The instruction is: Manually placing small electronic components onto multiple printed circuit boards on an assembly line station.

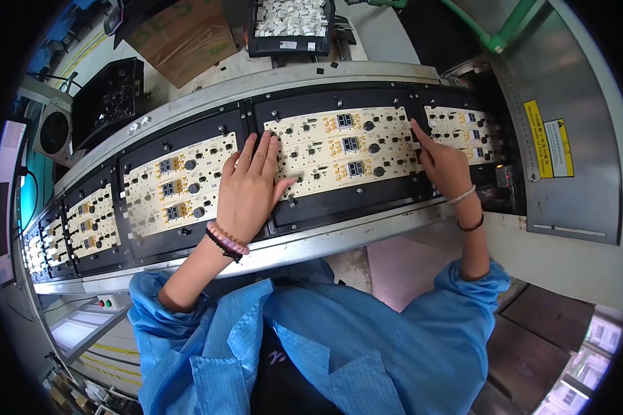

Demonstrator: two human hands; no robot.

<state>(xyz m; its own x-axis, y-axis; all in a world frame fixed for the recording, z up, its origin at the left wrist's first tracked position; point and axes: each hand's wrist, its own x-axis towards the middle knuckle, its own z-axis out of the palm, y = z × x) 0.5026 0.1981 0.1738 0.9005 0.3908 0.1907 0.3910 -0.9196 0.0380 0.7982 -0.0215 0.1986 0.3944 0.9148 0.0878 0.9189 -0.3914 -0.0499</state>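
Note:
A cream circuit board panel [311, 153] lies in a black carrier frame [332, 205] on the conveyor, carrying several dark digit displays, yellow parts and round black parts. My left hand [246, 190] rests palm down over the panel's left end, with its fingers stretched forward and the thumb out to the right; nothing shows in it. At the panel's right end, my right hand [446, 166] points its index finger at the board's edge, near the upper corner. Its other fingers are partly curled and hidden, and no held thing is visible.
Similar boards sit in carriers to the left [180, 180] and right [457, 128]. Beyond the metal rail [208, 93] stand a black bin of white parts [291, 43], a cardboard box [180, 41] and a black tray of dark parts [107, 100]. A metal machine cover [581, 200] is at right.

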